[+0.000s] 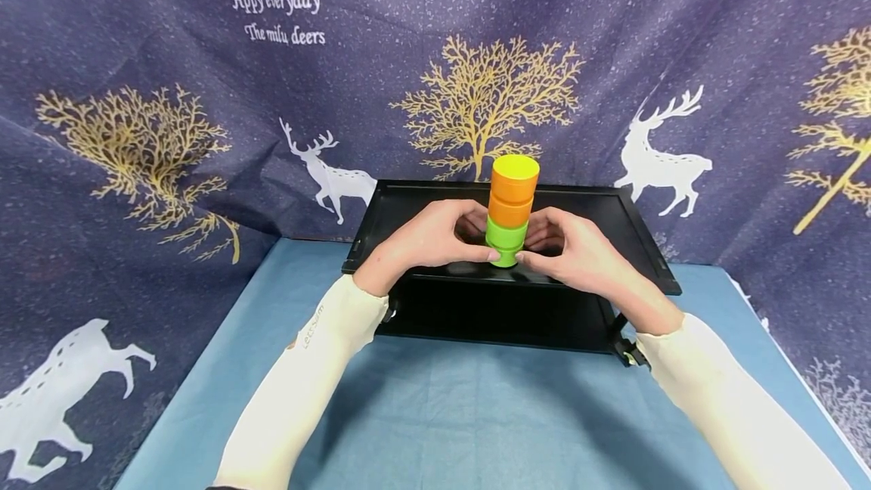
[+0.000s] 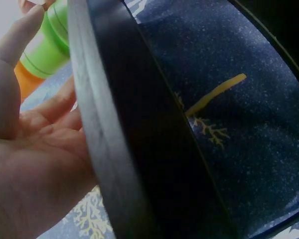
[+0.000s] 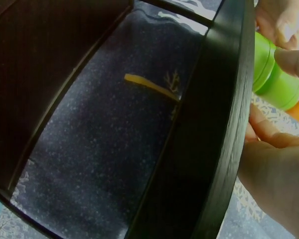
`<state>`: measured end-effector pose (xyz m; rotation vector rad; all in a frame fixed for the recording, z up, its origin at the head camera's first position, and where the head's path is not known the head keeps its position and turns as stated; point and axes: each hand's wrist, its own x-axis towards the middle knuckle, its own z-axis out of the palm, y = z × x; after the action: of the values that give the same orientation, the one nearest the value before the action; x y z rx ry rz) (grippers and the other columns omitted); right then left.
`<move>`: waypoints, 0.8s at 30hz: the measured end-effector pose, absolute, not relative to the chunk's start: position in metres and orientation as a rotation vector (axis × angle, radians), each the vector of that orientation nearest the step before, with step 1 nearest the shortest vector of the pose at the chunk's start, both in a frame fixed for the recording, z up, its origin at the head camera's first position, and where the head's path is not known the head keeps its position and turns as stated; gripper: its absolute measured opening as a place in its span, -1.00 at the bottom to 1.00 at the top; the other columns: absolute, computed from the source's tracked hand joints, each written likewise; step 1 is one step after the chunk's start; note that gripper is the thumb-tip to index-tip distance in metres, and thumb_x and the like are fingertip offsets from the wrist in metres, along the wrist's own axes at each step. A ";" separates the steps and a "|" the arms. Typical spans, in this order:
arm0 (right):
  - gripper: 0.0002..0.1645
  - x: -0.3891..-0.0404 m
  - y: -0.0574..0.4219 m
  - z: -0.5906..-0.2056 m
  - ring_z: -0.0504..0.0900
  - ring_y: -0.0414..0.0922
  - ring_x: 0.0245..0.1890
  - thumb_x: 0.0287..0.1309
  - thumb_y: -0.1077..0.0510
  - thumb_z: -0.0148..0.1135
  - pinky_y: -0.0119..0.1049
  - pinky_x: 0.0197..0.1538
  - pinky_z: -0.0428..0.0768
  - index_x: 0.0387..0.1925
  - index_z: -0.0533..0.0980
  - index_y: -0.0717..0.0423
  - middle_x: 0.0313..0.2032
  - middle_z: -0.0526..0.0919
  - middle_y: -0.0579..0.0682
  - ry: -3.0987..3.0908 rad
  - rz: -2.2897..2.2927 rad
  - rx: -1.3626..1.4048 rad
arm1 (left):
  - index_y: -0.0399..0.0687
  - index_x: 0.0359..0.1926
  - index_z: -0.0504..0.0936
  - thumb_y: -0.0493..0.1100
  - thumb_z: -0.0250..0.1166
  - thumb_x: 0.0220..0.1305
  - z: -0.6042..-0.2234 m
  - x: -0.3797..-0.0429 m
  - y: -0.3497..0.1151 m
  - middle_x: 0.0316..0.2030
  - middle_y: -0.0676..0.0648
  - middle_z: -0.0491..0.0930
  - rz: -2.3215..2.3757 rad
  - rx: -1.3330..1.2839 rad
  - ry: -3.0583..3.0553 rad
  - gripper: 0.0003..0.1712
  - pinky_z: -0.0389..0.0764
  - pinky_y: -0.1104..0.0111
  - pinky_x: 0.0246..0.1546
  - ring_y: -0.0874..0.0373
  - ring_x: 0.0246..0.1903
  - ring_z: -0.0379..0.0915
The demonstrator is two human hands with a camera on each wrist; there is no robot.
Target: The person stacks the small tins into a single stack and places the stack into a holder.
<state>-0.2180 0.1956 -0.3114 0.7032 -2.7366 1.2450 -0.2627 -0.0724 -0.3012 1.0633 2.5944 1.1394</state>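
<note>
A stack of plastic cups stands upright at the front edge of a black shelf's top board (image 1: 599, 206). Its upper part is orange (image 1: 511, 206), with a yellow top face, and the lower part is green (image 1: 506, 235). From the left, my left hand (image 1: 438, 237) holds the green base, thumb in front and fingers behind. Opposite it, my right hand (image 1: 578, 244) grips the same base, its thumb tip close to the left one. Both wrist views show a thumb at the green cup (image 2: 49, 55), with the shelf edge (image 3: 229, 134) beside the hand.
Below the top board the black shelf has a lower board (image 1: 497, 316), which rests on a blue tablecloth (image 1: 469, 414). Behind hangs a dark blue cloth (image 1: 381, 44) printed with white deer and gold trees. Dark fittings (image 1: 627, 350) sit under my right wrist.
</note>
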 end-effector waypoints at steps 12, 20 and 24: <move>-0.43 -0.204 0.211 -0.311 0.73 -0.04 -0.03 0.25 0.13 0.55 -0.38 0.06 0.69 0.20 0.55 0.23 0.01 0.73 0.11 -2.639 1.273 0.693 | -0.03 0.33 0.61 0.13 0.59 0.23 -0.300 -0.249 -0.097 0.10 0.01 0.67 1.148 1.018 2.686 -0.27 0.69 0.23 0.08 0.13 0.07 0.62; -0.54 -0.189 0.219 -0.312 0.74 -0.16 -0.11 0.21 0.22 0.56 -0.49 0.01 0.66 0.12 0.62 0.12 -0.04 0.77 0.12 -2.534 1.274 0.716 | 0.14 0.30 0.63 0.17 0.53 0.29 -0.301 -0.237 -0.121 0.12 0.05 0.68 1.206 1.000 2.765 -0.38 0.66 0.22 0.07 0.07 0.09 0.62; -0.54 -0.179 0.222 -0.313 0.73 -0.19 -0.12 0.20 0.25 0.56 -0.53 0.03 0.63 0.13 0.63 0.07 -0.02 0.76 0.10 -2.510 1.249 0.701 | 0.12 0.27 0.65 0.14 0.50 0.34 -0.301 -0.227 -0.131 0.11 0.00 0.71 1.232 1.000 2.803 -0.45 0.65 0.21 0.08 0.07 0.09 0.61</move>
<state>-0.1793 0.2221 -0.3128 0.7012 -2.5102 1.2494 -0.2273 -0.1307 -0.3006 0.9999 2.8029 1.2319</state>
